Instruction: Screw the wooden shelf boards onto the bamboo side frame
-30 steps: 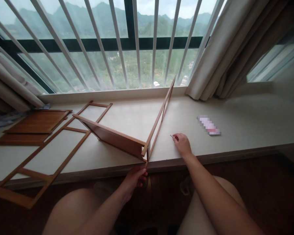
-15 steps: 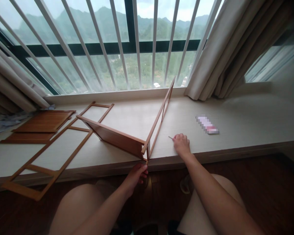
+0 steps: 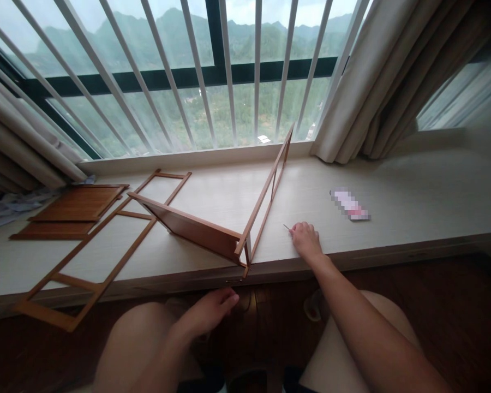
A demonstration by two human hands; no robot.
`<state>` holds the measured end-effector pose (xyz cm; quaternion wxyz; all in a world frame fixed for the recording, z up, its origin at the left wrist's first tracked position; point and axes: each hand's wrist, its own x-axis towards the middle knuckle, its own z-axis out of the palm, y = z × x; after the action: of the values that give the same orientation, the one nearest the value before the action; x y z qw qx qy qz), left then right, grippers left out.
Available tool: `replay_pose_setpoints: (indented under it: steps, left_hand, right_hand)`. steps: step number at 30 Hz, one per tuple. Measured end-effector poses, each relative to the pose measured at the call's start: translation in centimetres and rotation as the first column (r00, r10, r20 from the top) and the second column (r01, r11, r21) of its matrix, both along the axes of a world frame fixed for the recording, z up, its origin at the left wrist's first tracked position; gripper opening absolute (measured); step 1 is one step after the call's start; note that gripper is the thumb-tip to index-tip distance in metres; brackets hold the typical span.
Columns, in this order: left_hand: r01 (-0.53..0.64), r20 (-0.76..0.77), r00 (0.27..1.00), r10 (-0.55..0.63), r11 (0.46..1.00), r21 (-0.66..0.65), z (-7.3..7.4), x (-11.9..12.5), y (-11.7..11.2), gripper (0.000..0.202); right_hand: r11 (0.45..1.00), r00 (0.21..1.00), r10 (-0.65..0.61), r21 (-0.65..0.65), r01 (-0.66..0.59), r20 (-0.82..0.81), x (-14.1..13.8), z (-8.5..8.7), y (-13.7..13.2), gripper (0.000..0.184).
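A brown wooden panel (image 3: 192, 225) stands on its long edge on the white ledge. It meets an upright ladder-like wooden frame (image 3: 265, 204) at a corner by the ledge's front edge. Just below that corner, apart from the wood, is my left hand (image 3: 210, 311). Its thumb and forefinger stretch forward with nothing visible between them; the other fingers are mostly hidden. On the ledge right of the frame rests my right hand (image 3: 306, 240), fingers closed on a thin metal rod (image 3: 286, 227) whose tip points left.
A second ladder-like wooden frame (image 3: 125, 259) lies flat at left, its near end overhanging the ledge (image 3: 213, 185). Slatted wooden panels (image 3: 82, 203) lie beyond it. A pixelated pink-white item (image 3: 349, 204) is at right. Curtains (image 3: 352, 98) flank the barred window.
My left hand has let go of the frame's lower corner and drawn back down and left. My right hand stays on the ledge with the rod, whose tip has tilted up slightly.
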<state>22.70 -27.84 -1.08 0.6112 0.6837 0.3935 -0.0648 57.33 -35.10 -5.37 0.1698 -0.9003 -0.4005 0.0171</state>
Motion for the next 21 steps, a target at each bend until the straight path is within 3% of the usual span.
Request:
replay_pose_setpoints:
  steps: [4,6,15,21]
  left_hand:
    - [0.262,-0.063,0.963,-0.261,0.965,0.011,0.7,-0.6,-0.6,0.038]
    - [0.319,-0.076,0.945,-0.317,0.947,0.024,0.6,-0.3,-0.9,0.037]
    - [0.259,-0.109,0.963,-0.246,0.957,0.132,-0.3,0.3,-2.2,0.036]
    - [0.228,-0.043,0.973,-0.225,0.971,0.077,-1.4,1.2,-3.6,0.037]
  right_hand:
    - [0.992,0.998,0.029,0.125,-0.021,-0.058,0.2,-0.2,0.3,0.016]
    - [0.982,0.995,0.043,0.187,-0.025,-0.095,0.3,-0.2,0.4,0.016]
    - [0.95,0.978,0.065,0.312,-0.001,-0.197,0.2,0.6,0.9,0.009]
    - [0.92,0.936,0.185,0.387,-0.058,-0.299,-1.9,2.8,0.8,0.006]
